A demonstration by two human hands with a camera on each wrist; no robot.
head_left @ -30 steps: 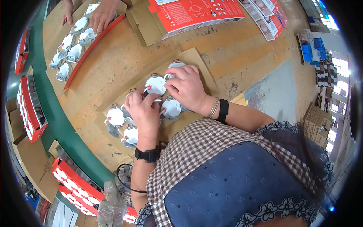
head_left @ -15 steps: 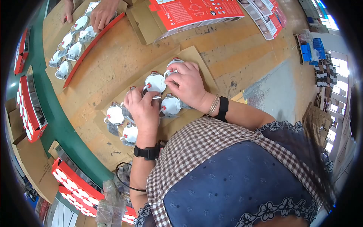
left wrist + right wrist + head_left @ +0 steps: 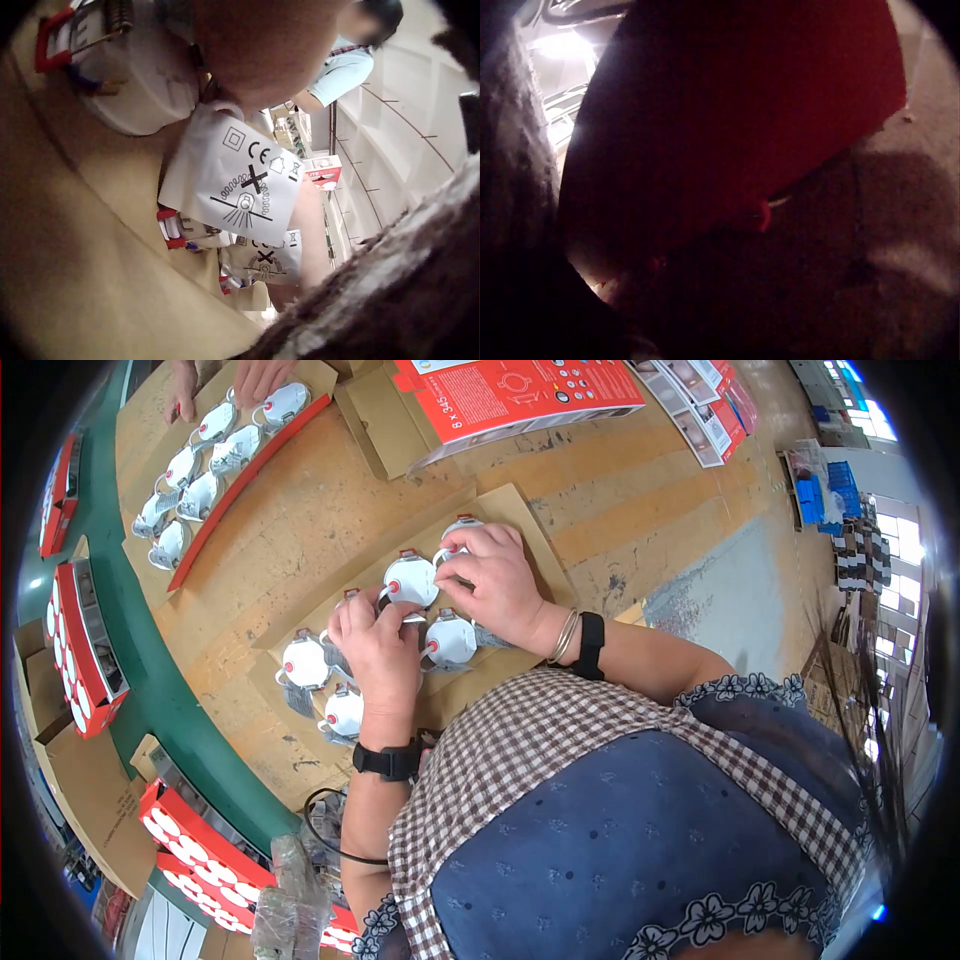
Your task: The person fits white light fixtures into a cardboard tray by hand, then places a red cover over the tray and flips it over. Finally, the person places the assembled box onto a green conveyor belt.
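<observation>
Two staggered rows of round white downlights with red clips lie in an open cardboard tray [image 3: 535, 520]. My left hand [image 3: 378, 650] bends over the middle of the tray, thumb and fingers together at a printed white label [image 3: 236, 176] beside the middle downlight [image 3: 410, 580]. The tips are partly hidden. My right hand [image 3: 493, 580] curls over the far downlight [image 3: 460, 528], thumb and forefinger at its white cable [image 3: 438, 558]. Near the left wrist sit two more downlights. The right wrist view is dark, mostly filled by the hand.
Another person's hand [image 3: 262, 378] works at a second tray of downlights [image 3: 235, 448] with a red edge [image 3: 250, 485]. A red printed carton [image 3: 530, 400] lies at the back. Red boxes [image 3: 85, 650] stand on the green surface [image 3: 160, 670] at left.
My hands have stayed almost in place over the tray. The other person's hand has shifted up and away, uncovering a downlight at the far end of that tray.
</observation>
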